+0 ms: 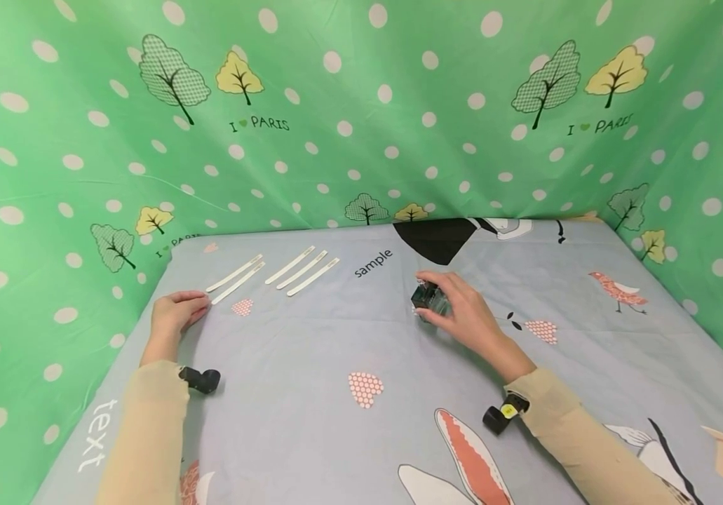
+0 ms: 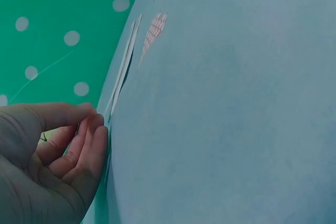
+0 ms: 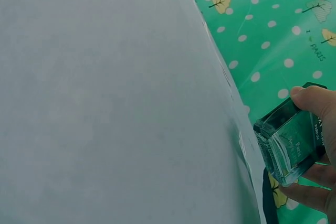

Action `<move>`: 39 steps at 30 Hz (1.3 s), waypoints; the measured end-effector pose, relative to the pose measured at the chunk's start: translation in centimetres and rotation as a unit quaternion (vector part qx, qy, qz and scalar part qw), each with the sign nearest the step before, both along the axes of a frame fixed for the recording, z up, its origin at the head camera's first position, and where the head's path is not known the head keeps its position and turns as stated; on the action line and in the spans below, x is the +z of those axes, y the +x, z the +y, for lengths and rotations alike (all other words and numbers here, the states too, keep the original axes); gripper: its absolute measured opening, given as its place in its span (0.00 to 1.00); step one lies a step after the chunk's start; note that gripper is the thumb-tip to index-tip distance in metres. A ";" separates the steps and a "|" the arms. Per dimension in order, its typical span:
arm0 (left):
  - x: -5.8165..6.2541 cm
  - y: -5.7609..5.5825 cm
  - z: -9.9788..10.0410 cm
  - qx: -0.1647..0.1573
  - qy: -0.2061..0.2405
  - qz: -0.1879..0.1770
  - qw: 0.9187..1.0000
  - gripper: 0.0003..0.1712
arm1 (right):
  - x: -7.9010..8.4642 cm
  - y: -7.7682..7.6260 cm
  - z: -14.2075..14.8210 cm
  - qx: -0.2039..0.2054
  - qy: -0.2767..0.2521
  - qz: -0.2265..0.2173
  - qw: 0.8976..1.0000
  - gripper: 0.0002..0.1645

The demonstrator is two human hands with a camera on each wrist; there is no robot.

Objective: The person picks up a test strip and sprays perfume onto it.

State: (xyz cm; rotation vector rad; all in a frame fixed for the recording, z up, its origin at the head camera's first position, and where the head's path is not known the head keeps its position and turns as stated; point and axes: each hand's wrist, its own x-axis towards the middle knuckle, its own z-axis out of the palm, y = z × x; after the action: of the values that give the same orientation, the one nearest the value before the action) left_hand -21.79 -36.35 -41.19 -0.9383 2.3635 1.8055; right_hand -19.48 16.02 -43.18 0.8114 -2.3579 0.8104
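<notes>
My right hand point(image 1: 471, 319) grips a small glass perfume bottle point(image 3: 294, 148) with a dark part, held tilted between thumb and fingers over the table's right half. Printed lettering shows on its side in the right wrist view. At the table's left edge, my left hand point(image 1: 174, 315) has its fingers loosely bent, with the thumb close to the fingertips; I see nothing held there. Just beyond its fingertips lie two white paper strips point(image 1: 235, 279), side by side and slanted. Three more white strips point(image 1: 303, 271) lie to their right.
A grey-blue printed cloth point(image 1: 285, 393) covers the table. Green dotted curtains point(image 1: 361, 91) hang behind it and along both sides. Black wrist cameras point(image 1: 200, 379) sit on both forearms, above the cloth.
</notes>
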 end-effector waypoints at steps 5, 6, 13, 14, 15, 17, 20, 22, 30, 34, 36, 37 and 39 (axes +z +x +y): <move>0.0 -0.3 0.6 -0.011 -0.025 -0.003 1.000 0.15 | 0.0 0.0 0.0 0.000 -0.002 -0.002 1.000 0.39; 0.1 -0.4 0.7 -0.014 -0.029 -0.004 0.999 0.17 | 0.0 0.0 0.0 0.001 -0.002 -0.002 1.000 0.39; 0.2 -0.9 1.7 -0.019 -0.035 0.001 0.999 0.21 | 0.2 0.0 0.0 0.003 -0.003 -0.001 1.000 0.39; 0.2 -1.0 1.9 -0.020 -0.038 0.002 0.999 0.21 | 0.2 0.0 0.0 0.003 -0.004 -0.001 1.000 0.39; 0.2 -1.0 2.0 -0.021 -0.040 0.003 0.999 0.22 | 0.2 0.0 0.0 0.002 -0.004 -0.001 1.000 0.39; 0.2 -1.1 2.2 -0.023 -0.046 0.003 0.999 0.22 | 0.2 0.0 0.0 0.002 -0.004 -0.001 1.000 0.39; 0.1 -1.2 2.5 -0.030 -0.054 0.005 0.998 0.23 | 0.2 0.0 0.0 0.003 -0.005 0.000 1.000 0.39; 0.0 -1.3 2.7 -0.035 -0.055 0.009 0.998 0.23 | 0.2 0.0 0.1 0.003 -0.004 0.002 1.000 0.39; 0.1 -1.5 3.8 -0.049 -0.055 0.019 0.997 0.23 | 0.2 0.0 0.1 0.005 -0.004 0.005 1.000 0.40; 0.3 -1.6 4.4 -0.054 -0.054 0.018 0.997 0.22 | 0.2 0.1 0.1 0.004 -0.004 0.005 1.000 0.40; 0.3 -1.7 4.7 -0.055 -0.057 0.018 0.997 0.22 | 0.2 0.1 0.1 0.004 -0.003 0.004 1.000 0.40; 0.3 -1.7 4.9 -0.056 -0.058 0.018 0.997 0.22 | 0.2 0.1 0.1 0.004 -0.003 0.004 1.000 0.40; 0.3 -1.8 5.1 -0.057 -0.061 0.018 0.996 0.23 | 0.2 0.1 0.1 0.004 -0.004 0.003 1.000 0.40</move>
State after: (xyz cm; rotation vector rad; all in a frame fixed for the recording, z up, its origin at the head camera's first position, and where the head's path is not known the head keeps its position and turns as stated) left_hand -23.55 -31.27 -40.93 -0.7700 2.5169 1.6691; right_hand -19.41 16.15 -42.99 0.8208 -2.3459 0.8184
